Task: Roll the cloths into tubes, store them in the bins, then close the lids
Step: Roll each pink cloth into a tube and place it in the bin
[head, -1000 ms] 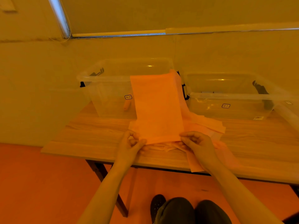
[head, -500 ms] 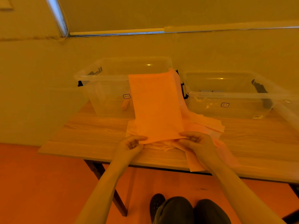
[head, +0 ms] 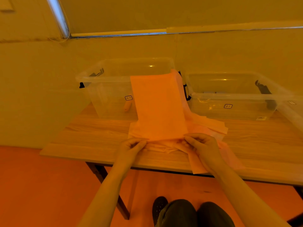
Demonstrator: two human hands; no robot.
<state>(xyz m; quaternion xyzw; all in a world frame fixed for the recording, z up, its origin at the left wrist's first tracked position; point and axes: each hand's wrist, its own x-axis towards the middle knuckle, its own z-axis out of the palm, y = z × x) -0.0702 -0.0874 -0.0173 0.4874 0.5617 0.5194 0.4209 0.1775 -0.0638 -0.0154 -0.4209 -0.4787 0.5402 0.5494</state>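
We see the left hand [head: 133, 145] and the right hand [head: 202, 145] side by side at the near edge of an orange cloth [head: 158, 108], each with fingers curled and pinching that edge between thumb and fingertips; the cloth lies spread lengthwise away from us, its near end on the wooden table [head: 91, 136] and its far end draped up over the front rim of the left bin [head: 106, 92]; beneath it sits a loose pile of cloths [head: 211, 126], some hanging past the table's front edge under the right wrist; the left bin is clear, lidless, and holds one small rolled cloth [head: 127, 106] on its floor; the right bin [head: 232, 102], also clear and open, stands just beside it along the wall; whether anything lies inside it we cannot tell.
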